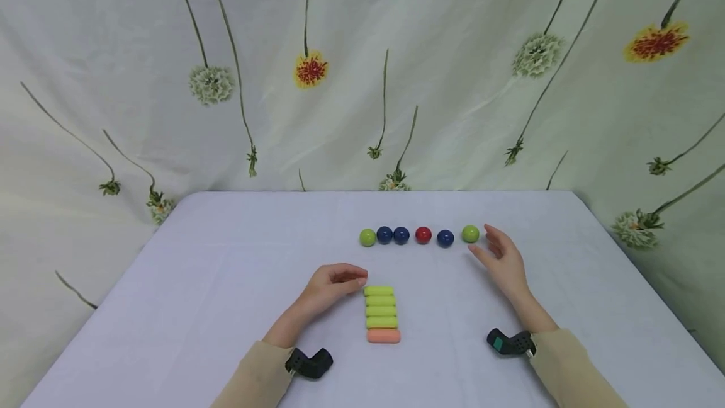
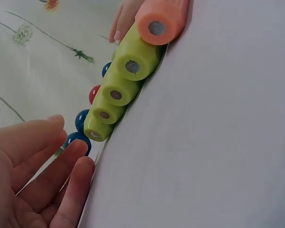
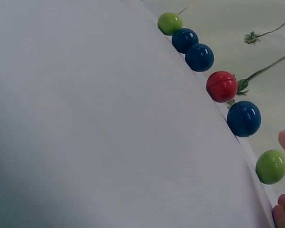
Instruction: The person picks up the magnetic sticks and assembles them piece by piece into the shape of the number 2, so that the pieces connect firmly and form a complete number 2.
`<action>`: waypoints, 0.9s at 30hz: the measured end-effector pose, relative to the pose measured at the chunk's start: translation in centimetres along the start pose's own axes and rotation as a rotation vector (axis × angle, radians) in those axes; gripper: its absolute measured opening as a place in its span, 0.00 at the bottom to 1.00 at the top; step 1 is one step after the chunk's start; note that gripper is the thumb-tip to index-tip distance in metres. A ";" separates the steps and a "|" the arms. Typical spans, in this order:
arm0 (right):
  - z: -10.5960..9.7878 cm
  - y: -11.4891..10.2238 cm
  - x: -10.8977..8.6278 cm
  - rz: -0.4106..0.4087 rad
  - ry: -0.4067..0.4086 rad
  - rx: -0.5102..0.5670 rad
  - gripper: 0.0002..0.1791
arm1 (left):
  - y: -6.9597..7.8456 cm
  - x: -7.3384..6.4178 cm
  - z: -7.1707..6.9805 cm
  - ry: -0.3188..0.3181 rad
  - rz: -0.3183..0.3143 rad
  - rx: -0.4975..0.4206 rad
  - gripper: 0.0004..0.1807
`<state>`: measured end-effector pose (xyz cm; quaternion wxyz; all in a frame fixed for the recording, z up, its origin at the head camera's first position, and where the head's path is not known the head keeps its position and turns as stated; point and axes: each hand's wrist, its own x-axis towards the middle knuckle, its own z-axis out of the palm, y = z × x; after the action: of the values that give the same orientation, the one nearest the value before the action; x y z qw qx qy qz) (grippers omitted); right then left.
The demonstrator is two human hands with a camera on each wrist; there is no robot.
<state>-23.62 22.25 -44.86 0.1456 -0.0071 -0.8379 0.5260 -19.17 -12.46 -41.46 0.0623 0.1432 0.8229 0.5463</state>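
Observation:
Several lime-green rods (image 1: 381, 311) lie side by side in a column on the white table, with one orange rod (image 1: 383, 335) along the near side. Round metal discs show in their ends in the left wrist view. My left hand (image 1: 334, 284) is beside the far end of the column, fingertips close to the farthest green rod (image 2: 96, 130) and nothing in its grasp. Farther back and to the right, my right hand (image 1: 506, 263) has thumb and fingers spread beside the rightmost green ball (image 1: 471, 233). That ball sits in front of the gap between them, ungripped.
Left of that ball runs a row: a blue ball (image 1: 445, 238), a red ball (image 1: 423, 235), two blue balls (image 1: 401, 235) side by side and another green ball (image 1: 367, 237). A flower-printed cloth (image 1: 453, 80) hangs behind the table (image 1: 255, 232).

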 end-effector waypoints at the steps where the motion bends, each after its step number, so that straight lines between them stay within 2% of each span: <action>1: 0.1 0.0 0.1 -0.012 0.001 -0.004 0.34 | 0.2 -0.1 0.0 0.000 -0.006 0.008 0.13; 5: 0.3 0.2 0.6 -0.041 0.013 -0.024 0.33 | 0.1 0.0 0.0 -0.007 -0.016 0.037 0.12; 12: 0.7 0.4 1.4 -0.055 0.036 -0.069 0.30 | -2.1 0.8 0.2 -0.020 0.004 0.053 0.13; 15: 0.9 0.5 1.7 -0.064 0.039 -0.079 0.29 | -2.6 0.9 0.2 -0.041 0.021 0.054 0.14; 17: 1.0 0.6 2.0 -0.072 0.035 -0.087 0.28 | -2.2 0.7 0.1 -0.055 0.034 0.059 0.14; 22: 1.1 0.7 2.2 -0.085 0.029 -0.122 0.27 | -2.3 0.6 0.2 -0.077 0.068 0.079 0.13; 24: 1.2 0.6 2.2 -0.080 0.026 -0.135 0.26 | -2.9 0.9 0.3 -0.080 0.075 0.093 0.13; 27: 1.1 0.7 2.2 -0.064 0.019 -0.141 0.26 | -2.8 0.9 0.3 -0.082 0.079 0.130 0.12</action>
<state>-26.12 21.92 -45.39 0.1695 0.0047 -0.8712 0.4607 -20.43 -12.95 -44.13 0.0647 0.2014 0.8471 0.4875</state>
